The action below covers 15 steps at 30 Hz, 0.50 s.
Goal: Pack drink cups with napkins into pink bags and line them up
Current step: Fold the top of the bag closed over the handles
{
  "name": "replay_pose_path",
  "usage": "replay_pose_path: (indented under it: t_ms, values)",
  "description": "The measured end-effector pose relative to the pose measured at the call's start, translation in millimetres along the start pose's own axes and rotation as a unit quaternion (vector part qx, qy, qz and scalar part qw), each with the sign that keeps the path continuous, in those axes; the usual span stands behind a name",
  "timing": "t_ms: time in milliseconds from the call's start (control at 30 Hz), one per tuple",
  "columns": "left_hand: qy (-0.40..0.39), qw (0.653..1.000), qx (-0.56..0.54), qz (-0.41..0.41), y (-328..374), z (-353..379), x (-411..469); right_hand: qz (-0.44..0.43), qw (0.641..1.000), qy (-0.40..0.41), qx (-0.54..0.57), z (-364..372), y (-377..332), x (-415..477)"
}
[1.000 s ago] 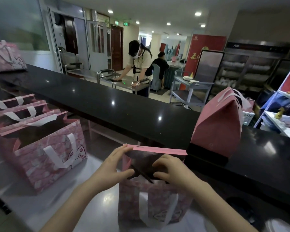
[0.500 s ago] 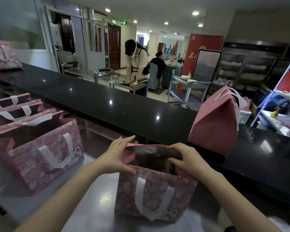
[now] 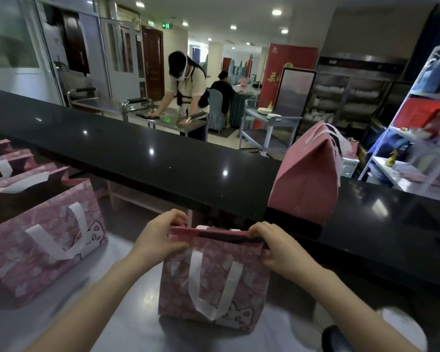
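While both hands held it, the pink bag (image 3: 214, 283) stood upright on the steel worktop (image 3: 137, 321), near centre, just on the near side of the black counter (image 3: 163, 158). At the left end of the top rim the left hand (image 3: 158, 237) pinched it, fingers curled over the far side and thumb on the near side. At the right end the right hand (image 3: 277, 250) gripped the same way. The rim ran straight between the two grips and the mouth was a narrow dark slit. Something white showed just over the far rim; couldn't tell what. Contents were hidden.

The white handle (image 3: 214, 288) hung in a loop down the near face, below and between the hands, and neither hand touched it. A cat print (image 3: 239, 315) sat at that face's lower right.

Left: a row of open pink bags (image 3: 43, 240) stood on the same worktop, well apart from the held one. Far right: a closed pink bag (image 3: 308, 179) stood on the black counter, its top folded to a ridge. Beyond the counter a person (image 3: 188, 82) leaned over a steel trolley (image 3: 163, 120). A shelf rack (image 3: 401, 171) stood at far right.
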<state>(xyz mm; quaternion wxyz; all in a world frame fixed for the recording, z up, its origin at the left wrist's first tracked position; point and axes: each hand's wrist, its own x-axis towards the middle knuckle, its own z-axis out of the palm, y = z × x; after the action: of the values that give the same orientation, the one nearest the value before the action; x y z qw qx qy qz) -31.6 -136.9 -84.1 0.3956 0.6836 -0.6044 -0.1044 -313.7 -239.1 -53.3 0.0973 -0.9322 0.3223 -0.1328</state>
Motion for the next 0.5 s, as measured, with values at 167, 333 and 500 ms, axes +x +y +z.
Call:
replay_pose_path:
  t_ms: [167,333,500]
  values:
    - [0.038,0.999,-0.009,-0.005,-6.9,10.1,-5.7,0.041,0.997,0.067,0.015,15.2,-6.6,-6.7]
    - [0.023,0.999,0.031,0.036,-12.6,9.7,-7.8,0.015,0.998,0.051,-0.042,21.7,-3.9,-6.5]
    - [-0.048,0.99,0.112,0.07,-16.6,-3.3,-9.9,0.003,0.999,0.027,-0.04,19.1,-0.1,-7.5]
